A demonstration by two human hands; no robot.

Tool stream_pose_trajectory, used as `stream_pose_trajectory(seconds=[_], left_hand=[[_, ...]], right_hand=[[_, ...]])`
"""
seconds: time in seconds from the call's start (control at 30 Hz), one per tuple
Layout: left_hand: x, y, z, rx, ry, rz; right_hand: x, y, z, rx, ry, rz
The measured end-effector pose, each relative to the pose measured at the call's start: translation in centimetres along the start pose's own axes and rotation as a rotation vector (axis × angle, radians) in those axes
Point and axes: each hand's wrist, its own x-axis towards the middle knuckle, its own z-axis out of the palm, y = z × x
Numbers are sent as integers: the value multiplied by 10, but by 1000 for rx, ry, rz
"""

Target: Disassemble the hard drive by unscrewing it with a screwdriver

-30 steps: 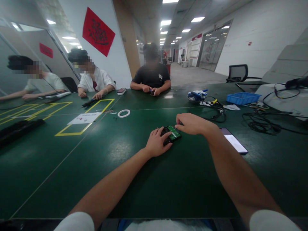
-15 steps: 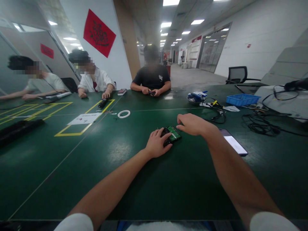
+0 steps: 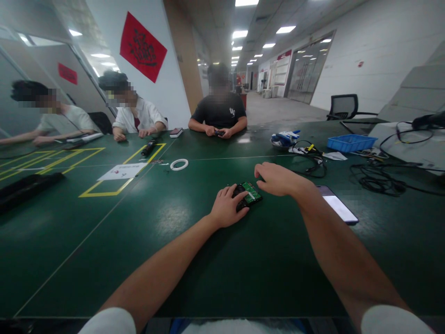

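A small hard drive (image 3: 252, 194) lies on the green table (image 3: 194, 260), its green circuit board facing up beside a black part. My left hand (image 3: 227, 207) rests over its left side, the fingers and thumb spread across it and holding it against the table. Those fingers hide part of the drive. Just right of the drive, my right hand (image 3: 274, 179) hovers with bent fingers and the thumb drawn in close to them. Whatever may be between these fingertips is hidden or too small to make out. A lit phone (image 3: 339, 206) lies beside my right forearm.
At the back right are a blue tray (image 3: 352, 143), black cables (image 3: 378, 181) and a bowl of blue-and-white items (image 3: 285, 139). A white ring (image 3: 179, 164) and a paper sheet (image 3: 122, 171) lie leftward. Several people sit around the far side.
My right hand has shifted very slightly up and left; my left hand and the drive stay put. The person in the white shirt has drawn a hand back from a black device.
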Motion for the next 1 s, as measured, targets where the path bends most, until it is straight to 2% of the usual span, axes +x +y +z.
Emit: stream_pose_trajectory(seconds=[0.23, 0.5, 0.7, 1.0], left_hand=[[0, 0, 1, 1, 8, 4], [1, 1, 1, 0, 2, -3], [1, 0, 1, 10, 8, 0], [0, 2, -1, 3, 5, 0]], right_hand=[[-1, -6, 0, 58, -1, 9], [4, 0, 6, -10, 47, 63], [1, -4, 4, 24, 23, 12], [5, 3, 2, -46, 54, 31]])
